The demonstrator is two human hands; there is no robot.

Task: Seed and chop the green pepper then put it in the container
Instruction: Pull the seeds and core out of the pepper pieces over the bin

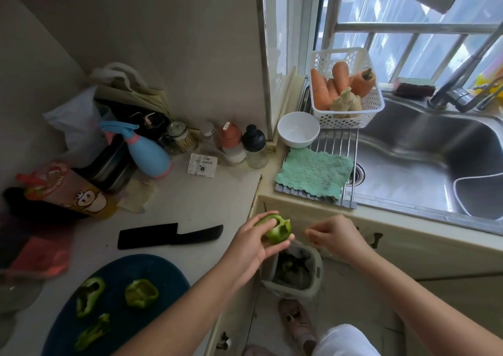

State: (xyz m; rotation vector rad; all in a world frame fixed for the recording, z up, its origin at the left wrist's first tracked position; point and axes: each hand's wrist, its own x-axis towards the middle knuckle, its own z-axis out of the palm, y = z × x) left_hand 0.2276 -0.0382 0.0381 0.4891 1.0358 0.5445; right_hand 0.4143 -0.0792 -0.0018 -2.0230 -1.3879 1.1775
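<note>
1. Head view puts the work mid-way through seeding. The left hand (254, 246) grips one hollowed pepper piece (277, 231), fingers and thumb curled round its outer skin with the open side facing the right hand. I judge this piece is nearly cleaned.
2. The right hand (339, 237) hovers just beside the pepper, apart from it, fingers loosely bent with their tips drawn together. Whether they pinch a bit of pith or seed is too small to tell.
3. Both hands sit above a small waste bin (317, 268) holding dark scraps, which fits seeds being dropped there.
4. Further left, three more pepper pieces (141, 293) lie on the dark blue cutting board (163, 267), opened but uncut, so chopping has not begun.
5. A black knife (168, 236) rests on the counter between board and wall, untouched.
6. Left to do: chop everything, then fill the container, possibly the white bowl (283, 133) by the sink, which looks empty.
</note>
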